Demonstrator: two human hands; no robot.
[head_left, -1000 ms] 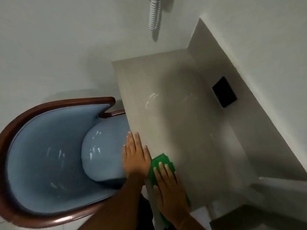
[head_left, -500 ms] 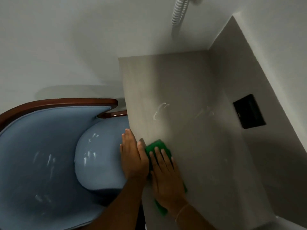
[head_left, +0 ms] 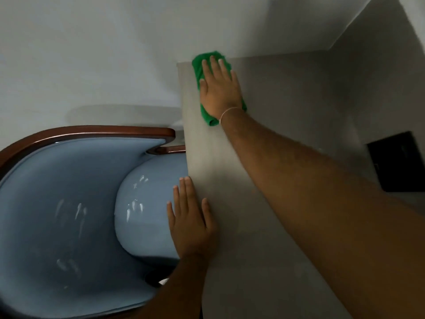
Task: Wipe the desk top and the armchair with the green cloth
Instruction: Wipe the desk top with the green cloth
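Observation:
The green cloth [head_left: 197, 65] lies flat at the far left corner of the pale grey desk top [head_left: 287, 107]. My right hand [head_left: 218, 86] presses down on it with fingers spread, arm stretched across the desk. My left hand [head_left: 189, 219] rests flat and empty on the desk's near left edge, fingers slightly apart. The armchair [head_left: 69, 203], blue upholstery with a dark wood rim, stands left of the desk, its seat partly tucked under the edge.
A black square plate [head_left: 400, 162] is set in the grey back panel at the right. White walls close in behind the desk and chair. The chair's wooden arm [head_left: 170, 149] touches the desk's left edge.
My right hand has pushed the cloth from the near left edge up along the desk to its far left corner. My left hand stays on the near edge. The view has shifted closer.

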